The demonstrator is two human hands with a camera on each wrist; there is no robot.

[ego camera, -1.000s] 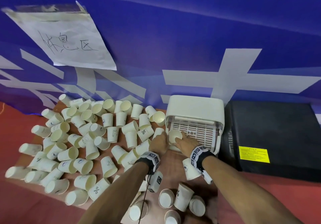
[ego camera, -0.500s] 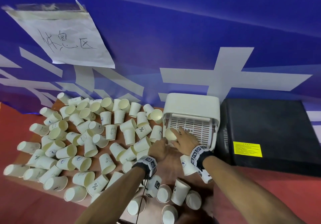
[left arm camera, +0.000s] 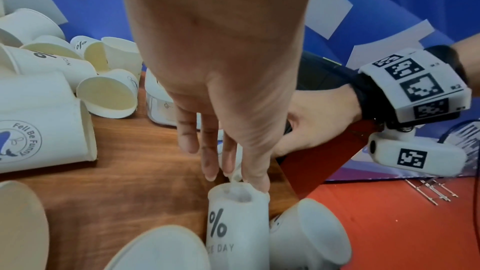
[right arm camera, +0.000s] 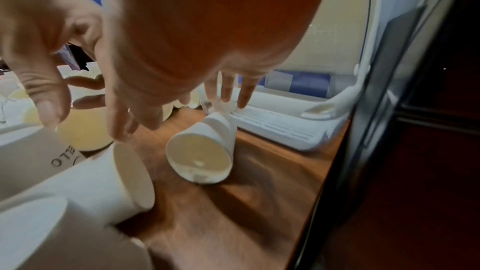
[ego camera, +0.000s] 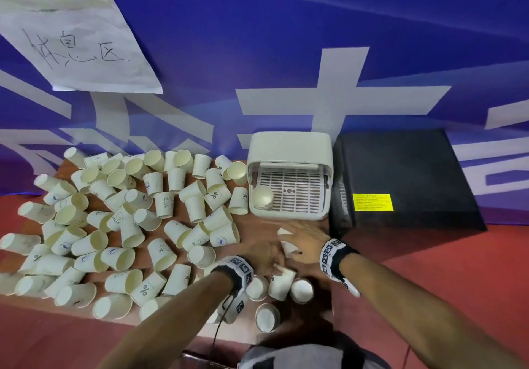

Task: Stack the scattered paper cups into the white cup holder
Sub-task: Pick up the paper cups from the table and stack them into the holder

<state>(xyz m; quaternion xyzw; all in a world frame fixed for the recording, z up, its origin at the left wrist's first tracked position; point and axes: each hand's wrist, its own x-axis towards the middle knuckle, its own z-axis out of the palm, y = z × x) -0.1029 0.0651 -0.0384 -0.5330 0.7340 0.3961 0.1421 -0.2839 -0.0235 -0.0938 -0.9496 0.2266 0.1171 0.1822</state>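
The white cup holder [ego camera: 289, 151] stands at the back of the wooden table [ego camera: 257, 229] with a short stack of cups [ego camera: 262, 198] in its front left corner. Many white paper cups [ego camera: 128, 219] lie scattered to its left. My right hand [ego camera: 294, 239] hovers with spread fingers over a cup lying on its side [right arm camera: 200, 155], just in front of the holder [right arm camera: 280, 128]. My left hand [left arm camera: 228, 171] points down beside it, straight fingers touching the base of an upturned "%" cup [left arm camera: 237, 223]. Neither hand grips a cup.
A black box [ego camera: 400, 182] sits right against the holder's right side. Several more cups [ego camera: 300, 290] stand near the table's front edge below my hands. A blue banner with a taped paper sign [ego camera: 71, 45] rises behind. Red surface [ego camera: 429, 282] lies to the right.
Both hands have drawn back from the holder's left front corner toward the table's front. The cup they held there now sits on the stack in the holder.
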